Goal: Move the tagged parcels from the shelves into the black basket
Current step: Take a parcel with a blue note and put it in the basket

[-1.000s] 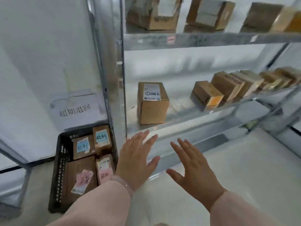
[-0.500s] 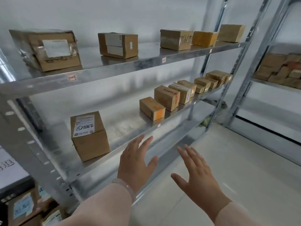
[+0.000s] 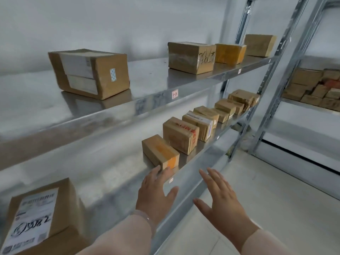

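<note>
My left hand (image 3: 156, 196) hovers flat with straight fingers over the front edge of the middle shelf (image 3: 114, 173), its fingertips just short of a small brown parcel with an orange patch (image 3: 160, 151). My right hand (image 3: 222, 203) is spread open in the air in front of the shelf edge and holds nothing. A row of several brown parcels (image 3: 211, 118) runs back along the same shelf. A larger parcel with a white printed label (image 3: 36, 218) stands at the near left. The black basket is out of view.
The upper shelf (image 3: 156, 85) carries a large taped box (image 3: 90, 72), a box with handwriting (image 3: 191, 57), a yellow parcel (image 3: 230, 52) and one more behind. A second rack at the right (image 3: 316, 89) holds stacked parcels. Pale floor (image 3: 276, 190) lies below.
The view has swung right and up along the shelves, and the black basket has left the frame. Both hands stay open and have travelled right, toward the orange-patched parcel.
</note>
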A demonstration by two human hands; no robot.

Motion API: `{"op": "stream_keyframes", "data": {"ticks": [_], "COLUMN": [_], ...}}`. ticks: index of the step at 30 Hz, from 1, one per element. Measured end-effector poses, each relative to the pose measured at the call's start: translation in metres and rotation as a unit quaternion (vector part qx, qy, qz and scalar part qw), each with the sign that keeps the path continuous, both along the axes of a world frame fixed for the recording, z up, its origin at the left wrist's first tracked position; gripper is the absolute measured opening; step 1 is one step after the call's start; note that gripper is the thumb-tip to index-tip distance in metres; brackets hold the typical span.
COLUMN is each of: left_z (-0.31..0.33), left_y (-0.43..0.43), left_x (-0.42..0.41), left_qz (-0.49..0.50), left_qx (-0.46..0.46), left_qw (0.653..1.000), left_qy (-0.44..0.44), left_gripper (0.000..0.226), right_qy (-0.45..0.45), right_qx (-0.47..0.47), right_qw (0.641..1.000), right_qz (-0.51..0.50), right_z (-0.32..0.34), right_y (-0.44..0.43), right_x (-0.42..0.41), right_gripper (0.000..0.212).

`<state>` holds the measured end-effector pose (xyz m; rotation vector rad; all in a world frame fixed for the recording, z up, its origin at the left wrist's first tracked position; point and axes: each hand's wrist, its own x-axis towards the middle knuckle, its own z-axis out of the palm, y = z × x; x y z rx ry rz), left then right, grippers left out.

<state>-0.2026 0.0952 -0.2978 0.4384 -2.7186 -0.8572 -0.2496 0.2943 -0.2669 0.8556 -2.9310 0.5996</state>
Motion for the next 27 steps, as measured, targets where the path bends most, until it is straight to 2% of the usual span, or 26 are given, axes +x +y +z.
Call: {"op": "stream_keyframes", "data": {"ticks": [11, 16, 21, 27], "left_z": [-0.019, -0.027, -0.027, -0.032], "left_y": [-0.031, -0.038, -0.031, -0.018], "left_x": [-0.110, -0.140, -0.180, -0.228], "left_qz": [0.078, 0.150, 0.250, 0.339], "left_qx": [0.131, 0.198, 0.200, 0.096], "left_qw": [0.985, 0.965, 0.943, 0.918], "left_qy": [-0.079, -0.083, -0.092, -0.182], "left_gripper": [0.070, 0.075, 0.077, 0.095], "right_qy": [-0.053, -0.076, -0.066, -0.065], "right_qx": [-0.003, -0.009, 0.013, 0.005], "right_qw": [0.999, 0.995, 0.987, 0.965], "right_qz": [0.004, 0.071, 0.147, 0.256], "right_z": [-0.027, -0.031, -0.022, -0.026], "right_y": [-0.032, -0.054, -0.065, -0.078], "right_x": [-0.097, -0.149, -0.211, -0.267], "right_gripper": [0.076, 0.075, 0.071, 0.066]}}
